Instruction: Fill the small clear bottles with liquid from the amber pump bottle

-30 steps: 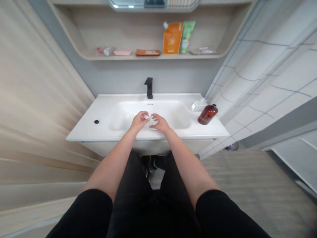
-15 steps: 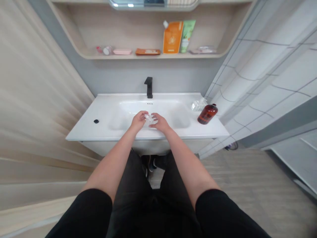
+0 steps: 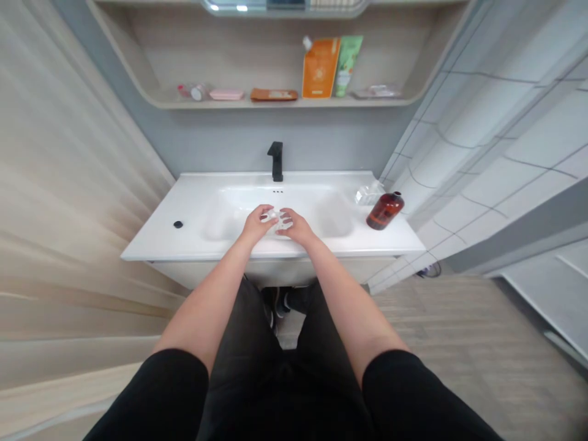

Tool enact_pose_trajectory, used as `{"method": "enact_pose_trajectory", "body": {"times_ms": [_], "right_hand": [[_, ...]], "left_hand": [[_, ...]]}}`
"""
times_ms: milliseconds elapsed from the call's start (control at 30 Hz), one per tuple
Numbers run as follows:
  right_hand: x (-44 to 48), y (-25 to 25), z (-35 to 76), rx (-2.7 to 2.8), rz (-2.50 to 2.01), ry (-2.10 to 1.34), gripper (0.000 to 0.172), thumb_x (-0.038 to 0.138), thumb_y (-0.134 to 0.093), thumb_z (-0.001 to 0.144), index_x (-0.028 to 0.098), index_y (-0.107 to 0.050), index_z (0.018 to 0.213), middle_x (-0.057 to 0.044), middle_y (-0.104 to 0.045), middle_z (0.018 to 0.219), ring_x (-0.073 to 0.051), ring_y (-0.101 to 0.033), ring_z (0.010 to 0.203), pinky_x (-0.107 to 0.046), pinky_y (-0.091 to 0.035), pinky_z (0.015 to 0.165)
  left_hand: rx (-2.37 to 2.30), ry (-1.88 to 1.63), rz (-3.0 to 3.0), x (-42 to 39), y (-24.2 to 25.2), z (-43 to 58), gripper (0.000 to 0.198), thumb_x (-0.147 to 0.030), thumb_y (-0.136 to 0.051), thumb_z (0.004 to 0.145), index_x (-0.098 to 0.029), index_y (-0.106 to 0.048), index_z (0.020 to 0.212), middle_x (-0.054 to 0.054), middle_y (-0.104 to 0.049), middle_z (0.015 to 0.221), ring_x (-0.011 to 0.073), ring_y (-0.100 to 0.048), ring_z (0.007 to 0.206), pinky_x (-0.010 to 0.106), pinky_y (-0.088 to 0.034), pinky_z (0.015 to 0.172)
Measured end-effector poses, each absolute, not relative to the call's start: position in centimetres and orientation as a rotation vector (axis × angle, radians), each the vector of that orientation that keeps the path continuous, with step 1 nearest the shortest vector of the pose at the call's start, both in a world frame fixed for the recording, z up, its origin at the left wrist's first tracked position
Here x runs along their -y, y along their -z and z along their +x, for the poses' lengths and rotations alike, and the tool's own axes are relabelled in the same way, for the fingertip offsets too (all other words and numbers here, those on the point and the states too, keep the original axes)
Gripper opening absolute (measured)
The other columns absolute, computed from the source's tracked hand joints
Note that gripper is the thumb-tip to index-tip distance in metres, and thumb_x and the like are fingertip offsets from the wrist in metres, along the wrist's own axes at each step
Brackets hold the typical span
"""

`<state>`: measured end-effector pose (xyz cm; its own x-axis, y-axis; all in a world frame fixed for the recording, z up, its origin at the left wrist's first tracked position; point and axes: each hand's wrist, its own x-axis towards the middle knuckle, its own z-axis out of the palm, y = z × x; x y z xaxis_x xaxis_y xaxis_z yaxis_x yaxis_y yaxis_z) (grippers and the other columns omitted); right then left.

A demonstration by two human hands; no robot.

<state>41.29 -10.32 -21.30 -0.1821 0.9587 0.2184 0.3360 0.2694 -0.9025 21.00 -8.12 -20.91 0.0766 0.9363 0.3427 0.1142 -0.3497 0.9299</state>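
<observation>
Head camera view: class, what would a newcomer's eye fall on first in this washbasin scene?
The left hand and right hand come first, meeting over the white basin around a small clear object. An amber bottle stands out at the basin's right end. Above, an orange pouch catches the eye on the wooden shelf.

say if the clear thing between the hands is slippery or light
The clear piece looks thin and see-through, probably light for its size. Its glossy surface may be slippery. The left hand and right hand pinch it with fingertips, suggesting little weight.
</observation>
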Motion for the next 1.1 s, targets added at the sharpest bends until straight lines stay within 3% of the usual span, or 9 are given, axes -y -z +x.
{"method": "enact_pose_trajectory", "body": {"times_ms": [133,267,500,600,767,867,1000,1100], "right_hand": [[10.6,20.8,41.4,1.649,-1.171,-1.026,0.086,0.03,-0.102,0.061,0.026,-0.069,0.141,-0.007,-0.078,0.121,-0.026,-0.074,0.106,-0.044,-0.062,0.103],[10.7,20.7,41.6,1.596,-1.011,-1.206,0.08,0.035,-0.099,0.064,0.024,-0.071,0.138,-0.004,-0.078,0.114,-0.024,-0.074,0.105,-0.042,-0.062,0.102],[10.0,21.8,41.4,1.477,-1.01,-1.152,0.086,0.042,-0.102,0.062,0.024,-0.068,0.138,-0.006,-0.076,0.116,-0.024,-0.074,0.103,-0.043,-0.063,0.102],[9.9,21.7,41.2,1.367,-1.007,-1.204,0.083,0.048,-0.099,0.068,0.025,-0.065,0.14,-0.008,-0.078,0.122,-0.025,-0.076,0.106,-0.044,-0.064,0.101],[10.0,20.9,41.1,1.233,-1.072,-1.257,0.068,0.066,-0.08,0.091,0.024,-0.064,0.142,-0.012,-0.08,0.13,-0.026,-0.078,0.111,-0.041,-0.064,0.099],[10.1,20.7,41.2,1.178,-1.222,-1.235,0.062,0.071,-0.059,0.103,0.025,-0.063,0.145,-0.014,-0.077,0.139,-0.024,-0.08,0.109,-0.036,-0.065,0.09],[10.1,21.1,41.2,1.311,-1.305,-1.161,0.047,0.065,-0.061,0.103,0.027,-0.07,0.128,-0.009,-0.082,0.123,-0.023,-0.079,0.105,-0.034,-0.062,0.088],[9.8,21.6,41.1,1.395,-1.296,-1.112,0.041,0.064,-0.062,0.101,0.028,-0.073,0.116,-0.005,-0.083,0.113,-0.023,-0.078,0.106,-0.035,-0.062,0.089]], "left_hand": [[-1.026,-1.335,1.506,8.5,20.6,20.8,0.057,-0.042,-0.094,0.069,-0.024,-0.075,0.119,0.003,-0.075,0.096,0.0215,-0.071,0.091,0.041,-0.058,0.096],[-0.883,-1.284,1.394,8.9,20.3,20.2,0.076,-0.048,-0.097,0.068,-0.023,-0.073,0.136,0.001,-0.075,0.091,0.0198,-0.071,0.086,0.038,-0.059,0.089],[-0.877,-1.312,1.425,8.4,20.4,20.3,0.073,-0.048,-0.095,0.071,-0.025,-0.072,0.136,0.007,-0.077,0.113,0.0276,-0.073,0.114,0.044,-0.058,0.106],[-0.85,-1.288,1.443,8.5,20.5,20.6,0.072,-0.048,-0.096,0.068,-0.024,-0.071,0.131,0.01,-0.077,0.126,0.0293,-0.072,0.121,0.046,-0.057,0.109],[-0.94,-1.269,1.414,9.3,20.0,21.3,0.064,-0.047,-0.095,0.066,-0.023,-0.069,0.119,0.009,-0.078,0.116,0.0267,-0.075,0.106,0.046,-0.06,0.102],[-1.1,-1.375,1.426,8.8,18.8,19.5,0.06,-0.037,-0.094,0.063,-0.024,-0.065,0.114,0.007,-0.075,0.117,0.0246,-0.074,0.105,0.043,-0.06,0.1],[-1.626,-1.602,1.438,6.3,15.6,12.2,0.049,-0.029,-0.087,0.066,-0.026,-0.056,0.104,0.002,-0.068,0.107,0.0229,-0.069,0.102,0.041,-0.058,0.1],[-2.171,-1.486,1.402,4.8,13.1,4.9,0.048,-0.035,-0.091,0.065,-0.026,-0.051,0.091,0.001,-0.062,0.095,0.0271,-0.065,0.1,0.046,-0.056,0.102]]}}
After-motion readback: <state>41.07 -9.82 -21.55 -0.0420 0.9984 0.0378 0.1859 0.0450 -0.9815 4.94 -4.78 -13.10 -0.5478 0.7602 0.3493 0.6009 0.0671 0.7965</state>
